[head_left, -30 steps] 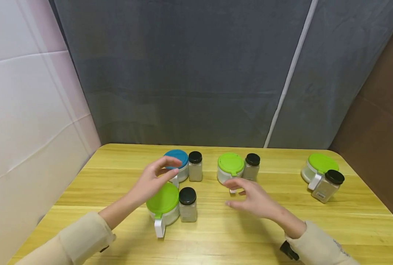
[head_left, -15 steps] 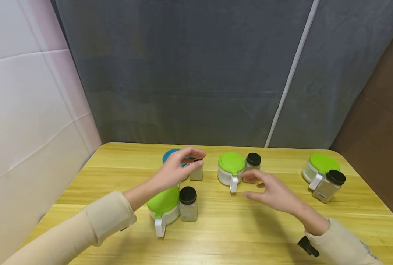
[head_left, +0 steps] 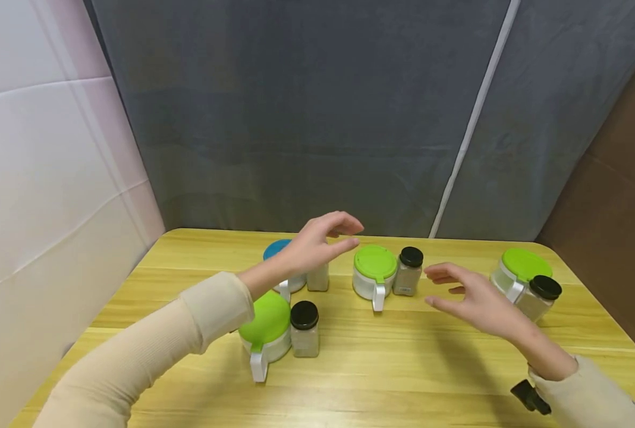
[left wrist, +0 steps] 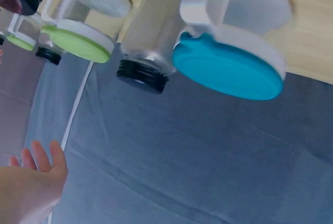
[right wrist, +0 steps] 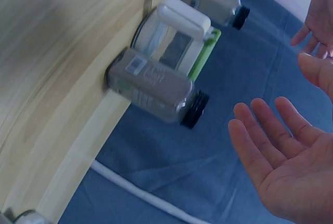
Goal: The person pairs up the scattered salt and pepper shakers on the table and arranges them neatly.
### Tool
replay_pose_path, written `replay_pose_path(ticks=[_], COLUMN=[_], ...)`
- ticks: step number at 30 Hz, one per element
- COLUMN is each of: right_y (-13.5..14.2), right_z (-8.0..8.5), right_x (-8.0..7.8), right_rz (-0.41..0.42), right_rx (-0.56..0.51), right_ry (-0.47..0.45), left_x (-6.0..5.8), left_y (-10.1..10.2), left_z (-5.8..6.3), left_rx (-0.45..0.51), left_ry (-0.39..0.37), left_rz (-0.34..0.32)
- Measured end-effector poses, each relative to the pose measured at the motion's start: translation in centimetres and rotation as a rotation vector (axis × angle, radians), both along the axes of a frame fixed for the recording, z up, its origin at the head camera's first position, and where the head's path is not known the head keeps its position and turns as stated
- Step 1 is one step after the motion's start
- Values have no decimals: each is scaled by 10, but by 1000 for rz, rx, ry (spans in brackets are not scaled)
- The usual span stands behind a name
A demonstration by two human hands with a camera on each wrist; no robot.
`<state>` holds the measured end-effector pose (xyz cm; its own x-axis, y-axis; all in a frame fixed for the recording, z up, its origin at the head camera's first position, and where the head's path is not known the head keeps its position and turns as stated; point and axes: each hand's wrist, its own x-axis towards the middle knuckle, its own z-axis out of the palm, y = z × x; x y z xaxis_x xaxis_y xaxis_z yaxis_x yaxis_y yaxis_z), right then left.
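1. Fingers of the left hand [head_left: 317, 244]: lightly bent, gap to thumb wide, gripping nothing. Hand in air, left of the middle green-lidded jar [head_left: 375, 276] (landmark).
2. Fingers of the right hand [head_left: 475, 300]: wide gap to thumb, gripping nothing. Hand in air, right of landmark; fingertips near, but apart from, the middle bottle [head_left: 407, 279].
3. Middle bottle: clear, labelled, black cap, upright, just right of landmark. Can't tell if the two touch.
4. Landmark: upright on the desk [head_left: 376, 368], lid on, white handle toward the person.
5. Blue-lidded jar [head_left: 277, 246]: left of landmark, partly behind left hand. Back bottle [head_left: 318, 279] between it and landmark; left hand hides its top in head view, left wrist view shows black cap.
6. Front green-lidded jar [head_left: 264, 330]: left of landmark, nearer the person, edge behind left sleeve [head_left: 218, 309]. Front bottle [head_left: 305, 333] just right of it, black cap.
7. Far-right green-lidded jar [head_left: 526, 264]: well right of landmark. Far-right bottle [head_left: 537, 303] stands in front, black cap.
8. Dark cloth [head_left: 296, 119]: behind landmark; pale strip [head_left: 470, 125] up it, right of landmark.
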<state>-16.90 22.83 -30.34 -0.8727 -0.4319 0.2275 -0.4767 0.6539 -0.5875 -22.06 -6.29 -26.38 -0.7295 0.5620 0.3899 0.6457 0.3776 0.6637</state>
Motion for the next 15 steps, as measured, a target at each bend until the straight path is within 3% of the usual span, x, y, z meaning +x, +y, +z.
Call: replay_pose_path(ticks=[5,15], right_y=[15,45], right_z=[4,9], right_x=[1,6], right_rz=[-24,-120], right_rx=[-8,45], right_ry=[15,72], left_x=[-4,-2], left_y=[16,53], left_z=[3,12], left_rx=[7,-41], left_ry=[2,-11], left_rz=[-2,-90])
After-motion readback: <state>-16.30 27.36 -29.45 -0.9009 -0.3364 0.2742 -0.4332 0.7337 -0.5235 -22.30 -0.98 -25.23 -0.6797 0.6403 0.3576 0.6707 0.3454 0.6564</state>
